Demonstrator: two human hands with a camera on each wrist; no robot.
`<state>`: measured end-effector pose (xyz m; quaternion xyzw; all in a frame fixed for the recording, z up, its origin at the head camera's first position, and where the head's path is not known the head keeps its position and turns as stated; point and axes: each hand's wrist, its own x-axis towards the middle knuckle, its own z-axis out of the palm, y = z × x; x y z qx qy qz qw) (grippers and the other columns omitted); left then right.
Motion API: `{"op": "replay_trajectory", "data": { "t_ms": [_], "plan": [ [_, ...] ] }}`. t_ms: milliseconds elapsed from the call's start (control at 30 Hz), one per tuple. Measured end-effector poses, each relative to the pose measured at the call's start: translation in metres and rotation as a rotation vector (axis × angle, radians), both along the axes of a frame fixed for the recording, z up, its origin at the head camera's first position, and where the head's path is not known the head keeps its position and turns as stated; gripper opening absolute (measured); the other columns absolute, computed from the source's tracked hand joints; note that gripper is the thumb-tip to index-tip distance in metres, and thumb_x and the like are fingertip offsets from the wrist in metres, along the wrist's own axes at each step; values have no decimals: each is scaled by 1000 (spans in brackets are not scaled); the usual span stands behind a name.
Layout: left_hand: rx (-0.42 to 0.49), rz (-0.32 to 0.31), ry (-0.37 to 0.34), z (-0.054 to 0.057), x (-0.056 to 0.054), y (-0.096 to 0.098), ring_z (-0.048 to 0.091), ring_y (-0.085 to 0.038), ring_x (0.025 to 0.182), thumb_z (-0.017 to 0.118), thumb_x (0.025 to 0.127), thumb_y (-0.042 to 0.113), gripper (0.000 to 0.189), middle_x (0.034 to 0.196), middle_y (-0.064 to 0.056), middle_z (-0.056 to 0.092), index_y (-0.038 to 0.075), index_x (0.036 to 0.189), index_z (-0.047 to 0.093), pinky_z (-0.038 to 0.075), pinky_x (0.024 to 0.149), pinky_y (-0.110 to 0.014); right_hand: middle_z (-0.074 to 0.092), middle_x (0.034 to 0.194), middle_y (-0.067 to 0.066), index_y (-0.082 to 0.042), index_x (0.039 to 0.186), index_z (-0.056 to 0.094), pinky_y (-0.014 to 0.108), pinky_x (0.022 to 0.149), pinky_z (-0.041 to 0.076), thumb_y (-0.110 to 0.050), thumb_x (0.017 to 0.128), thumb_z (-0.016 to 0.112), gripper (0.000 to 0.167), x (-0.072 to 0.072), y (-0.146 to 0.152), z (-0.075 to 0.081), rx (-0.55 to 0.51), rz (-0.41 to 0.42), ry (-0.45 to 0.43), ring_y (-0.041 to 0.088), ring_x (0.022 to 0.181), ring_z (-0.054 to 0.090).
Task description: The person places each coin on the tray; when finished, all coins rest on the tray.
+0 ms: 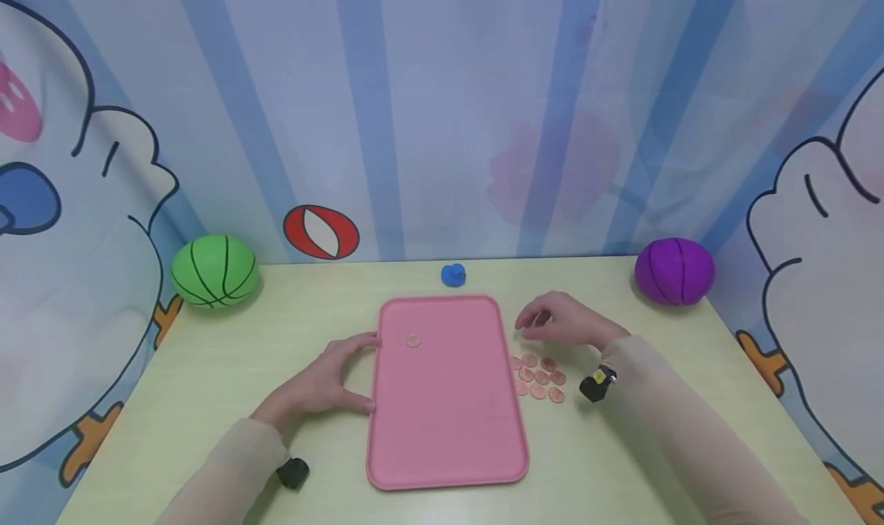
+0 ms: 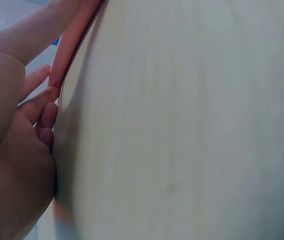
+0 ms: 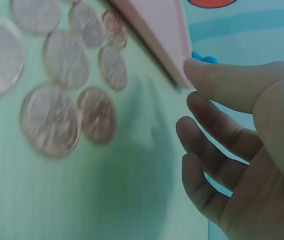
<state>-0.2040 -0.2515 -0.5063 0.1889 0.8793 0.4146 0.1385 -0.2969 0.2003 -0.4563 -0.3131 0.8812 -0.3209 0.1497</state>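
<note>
A pink rectangular tray (image 1: 445, 417) lies flat on the table, with a single coin (image 1: 413, 341) near its upper left. My left hand (image 1: 319, 379) rests against the tray's left edge, thumb and fingers spread apart along the rim. Just right of the tray lies a loose cluster of several copper-coloured coins (image 1: 539, 391). Above the table behind that cluster is my right hand (image 1: 569, 321), its fingers loosely bent with nothing between them. In the right wrist view, the thumb and fingertips overlap the background near a tray corner (image 3: 156, 35), apart from the coins (image 3: 52, 120).
A small blue rubber duck (image 1: 453, 275) sits behind the tray. Toward the back left is a green ball (image 1: 216, 272), and a purple ball (image 1: 674, 272) is at the back right. A printed cloth backdrop (image 1: 449, 126) rises along the table's far edge.
</note>
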Motion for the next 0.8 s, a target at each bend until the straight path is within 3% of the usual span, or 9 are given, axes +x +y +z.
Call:
{"op": "replay_trajectory", "data": {
  "t_ms": [233,400,667,800],
  "plan": [
    [5,-4,10,-1,0,0,20,-38,158,99,70,40,107,170,-3,33,25,159,43,14,124,-71,78,104,2,-10,109,80,39,97,56,-4,89,80,21,1,9,-8,11,76,-107,19,97,69],
    [0,3,5,-2,-1,0,20,-37,158,99,69,41,107,170,-1,33,27,159,43,15,124,-72,76,109,-3,-15,105,82,42,103,51,-10,85,87,22,1,10,-12,35,73,-108,19,107,64],
    [-1,14,-5,-1,0,1,21,-37,157,99,69,40,107,169,-1,33,27,159,43,16,124,-72,70,112,2,-15,103,82,40,98,49,-5,82,86,24,3,8,-12,43,78,-205,20,99,62],
    [1,8,3,-1,0,0,21,-38,157,99,70,39,106,169,-2,34,25,159,44,16,124,-71,70,113,1,-18,100,83,39,96,49,-6,81,87,23,2,6,-13,72,92,-157,19,102,58]
  ]
}}
